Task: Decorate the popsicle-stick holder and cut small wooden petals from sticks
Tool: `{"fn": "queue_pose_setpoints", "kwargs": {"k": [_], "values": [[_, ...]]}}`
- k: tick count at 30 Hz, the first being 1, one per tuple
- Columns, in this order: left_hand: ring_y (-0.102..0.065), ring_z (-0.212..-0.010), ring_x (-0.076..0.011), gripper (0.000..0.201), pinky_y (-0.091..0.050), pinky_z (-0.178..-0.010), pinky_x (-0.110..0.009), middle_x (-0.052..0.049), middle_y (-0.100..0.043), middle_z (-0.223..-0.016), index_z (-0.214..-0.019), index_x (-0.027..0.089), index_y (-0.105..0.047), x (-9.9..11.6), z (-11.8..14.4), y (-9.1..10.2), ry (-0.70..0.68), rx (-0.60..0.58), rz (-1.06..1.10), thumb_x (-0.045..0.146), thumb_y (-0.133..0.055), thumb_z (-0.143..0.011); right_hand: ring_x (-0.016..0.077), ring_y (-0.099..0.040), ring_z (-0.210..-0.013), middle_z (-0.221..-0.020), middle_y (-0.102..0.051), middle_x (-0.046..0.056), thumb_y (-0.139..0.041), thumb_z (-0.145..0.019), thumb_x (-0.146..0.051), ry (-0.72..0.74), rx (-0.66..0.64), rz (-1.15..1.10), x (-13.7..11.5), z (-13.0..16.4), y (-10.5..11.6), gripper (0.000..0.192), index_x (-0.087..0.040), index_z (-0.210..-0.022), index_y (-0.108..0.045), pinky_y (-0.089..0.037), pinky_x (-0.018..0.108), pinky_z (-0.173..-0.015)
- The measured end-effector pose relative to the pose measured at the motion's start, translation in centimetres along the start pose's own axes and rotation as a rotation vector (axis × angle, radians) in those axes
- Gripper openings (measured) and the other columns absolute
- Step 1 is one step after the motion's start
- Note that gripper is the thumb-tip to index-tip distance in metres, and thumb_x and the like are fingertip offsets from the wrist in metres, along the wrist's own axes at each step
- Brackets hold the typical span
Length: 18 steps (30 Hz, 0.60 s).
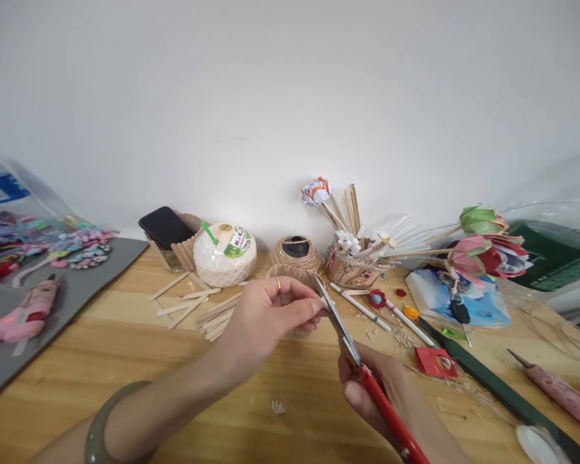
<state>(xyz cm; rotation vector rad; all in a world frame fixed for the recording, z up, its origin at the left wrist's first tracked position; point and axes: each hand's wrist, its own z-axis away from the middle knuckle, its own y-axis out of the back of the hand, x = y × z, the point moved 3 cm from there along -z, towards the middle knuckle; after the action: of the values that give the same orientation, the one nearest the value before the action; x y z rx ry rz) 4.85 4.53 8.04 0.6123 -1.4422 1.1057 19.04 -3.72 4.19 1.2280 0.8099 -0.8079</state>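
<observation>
My right hand (381,386) grips a pair of scissors (341,325) with red handles, its blades pointing up and away. My left hand (270,306) is closed in a pinch right beside the blades. What sits between its fingertips is mostly hidden; only a small pale bit shows at the blades. Below the hands, a few small rounded wooden pieces (278,407) lie on the wooden table (212,412). Behind my left hand is a brown round-rimmed object, partly covered, with a roll of twine (296,254) beyond it.
Loose craft sticks (181,309) lie left of my left hand, near a wrapped coconut (225,254) and a phone (165,227) leaning in a stick-sided holder. A container (352,264) of sticks stands behind the scissors. Paper flowers (486,248), a glue gun (555,386) and scraps fill the right.
</observation>
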Motion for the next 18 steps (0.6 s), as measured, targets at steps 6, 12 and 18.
{"fn": "queue_pose_setpoints", "kwargs": {"k": [6, 12, 18], "values": [[-0.057, -0.053, -0.0089, 0.007, -0.046, -0.054, -0.02, 0.001, -0.064, -0.055, -0.063, 0.014, -0.065, -0.07, -0.08, 0.07, -0.004, -0.002, -0.009, 0.019, -0.069, -0.066, 0.0119, -0.028, -0.055, -0.06, -0.033, -0.005, -0.032, -0.064, -0.088, -0.023, -0.011, 0.014, -0.32, 0.04, 0.08, 0.067, -0.021, -0.064, -0.037, -0.023, 0.025, -0.048], [-0.056, -0.052, -0.0088, 0.007, -0.046, -0.053, -0.02, 0.001, -0.064, -0.055, -0.062, 0.014, -0.064, 0.08, -0.09, 0.17, -0.008, -0.001, -0.01, 0.018, -0.068, -0.065, 0.0115, -0.026, -0.054, -0.059, -0.031, -0.005, -0.033, -0.063, -0.088, -0.03, 0.021, 0.018, 0.12, 0.07, 0.05, 0.067, -0.022, -0.062, -0.035, -0.021, 0.025, -0.048], [-0.056, -0.053, -0.0092, 0.006, -0.046, -0.054, -0.021, 0.001, -0.064, -0.055, -0.062, 0.013, -0.064, 0.15, 0.21, 0.12, -0.016, 0.03, -0.037, 0.017, -0.068, -0.065, 0.0114, -0.025, -0.053, -0.057, -0.032, -0.006, -0.035, -0.061, -0.088, -0.038, 0.015, 0.008, -0.28, 0.0, -0.04, 0.066, -0.022, -0.061, -0.035, -0.02, 0.025, -0.047]]}}
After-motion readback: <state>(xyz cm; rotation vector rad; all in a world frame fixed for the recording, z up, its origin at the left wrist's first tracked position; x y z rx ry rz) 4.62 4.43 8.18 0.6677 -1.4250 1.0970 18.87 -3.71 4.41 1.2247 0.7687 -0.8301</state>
